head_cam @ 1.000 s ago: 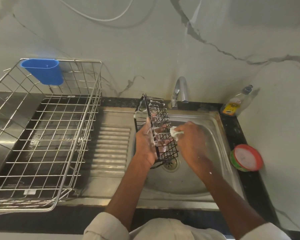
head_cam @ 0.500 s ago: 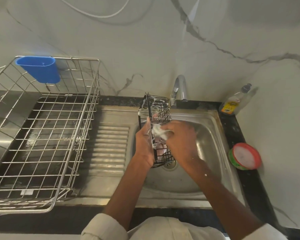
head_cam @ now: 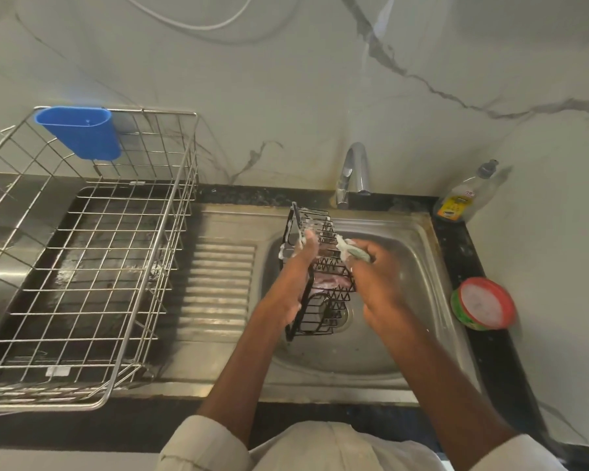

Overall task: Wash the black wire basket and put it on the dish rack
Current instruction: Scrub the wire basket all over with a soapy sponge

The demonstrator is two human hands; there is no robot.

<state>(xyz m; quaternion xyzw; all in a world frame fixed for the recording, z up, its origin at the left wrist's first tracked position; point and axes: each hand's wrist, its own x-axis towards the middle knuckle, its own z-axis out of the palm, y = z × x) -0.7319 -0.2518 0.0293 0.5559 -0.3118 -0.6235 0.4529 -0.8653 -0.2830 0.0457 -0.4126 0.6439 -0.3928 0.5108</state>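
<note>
Holding the black wire basket (head_cam: 323, 266) over the steel sink (head_cam: 419, 253), tilted on its side, the left hand (head_cam: 291, 283) grips its left rim — fingers curled round the wire, suds on the fingertips. Right hand (head_cam: 378, 277) is closed on a soapy scrub pad (head_cam: 349, 251) (white foam, a bit of green showing) pressed to the basket's upper right edge. Foam on the basket's top wires. Basket hangs above the drain (head_cam: 340, 314), not touching the sink floor as far as can be told.

Chrome faucet (head_cam: 352, 171) stands behind the basket at the back of the sink; whether water is running cannot be told.

Steel wire dish rack (head_cam: 92, 260) sits on the left, over the drainboard side, well apart from the basket. A blue plastic cutlery holder (head_cam: 80, 132) is hooked on its back rail.

On the dark desk (head_cam: 483, 351) right of the sink — a dish soap bottle (head_cam: 463, 197) with a yellow label leaning against the wall, and nearer, a round green tub of dishwash paste with a red rim (head_cam: 483, 304).

Marble-look wall (head_cam: 286, 96) behind, a white cable (head_cam: 191, 22) looped at the top. Pale sleeves (head_cam: 204, 447) at the bottom edge.
</note>
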